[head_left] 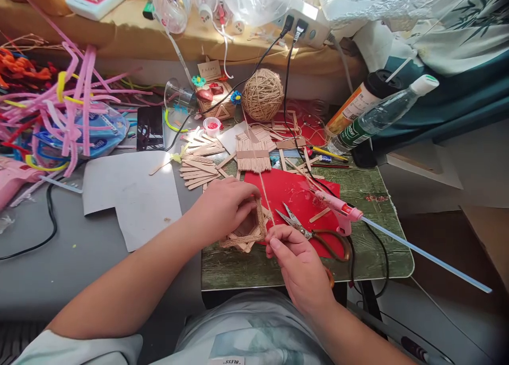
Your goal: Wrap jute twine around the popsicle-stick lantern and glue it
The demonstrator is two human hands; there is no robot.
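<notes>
My left hand (228, 208) grips a small box of craft sticks (244, 240) by its far side, with the fingers curled over the rim. Twine covers the box's visible edges. Close to the box's right corner, the fingertips of my right hand (300, 267) are pinched on a strand of twine (264, 193). That strand runs away from me toward a ball of twine (263, 95) at the back. Scissors (296, 222) with brown handles lie partly open beyond my right hand, on a red sheet (274, 187). The pads of my left fingers are partly hidden.
A pink glue gun (338, 208) with a long glue stick rests at right, its cable trailing. Craft sticks (199, 169) lie in piles behind my hands. A plastic bottle (382, 116) leans at back right. Pink pipe cleaners (79, 100) crowd the left.
</notes>
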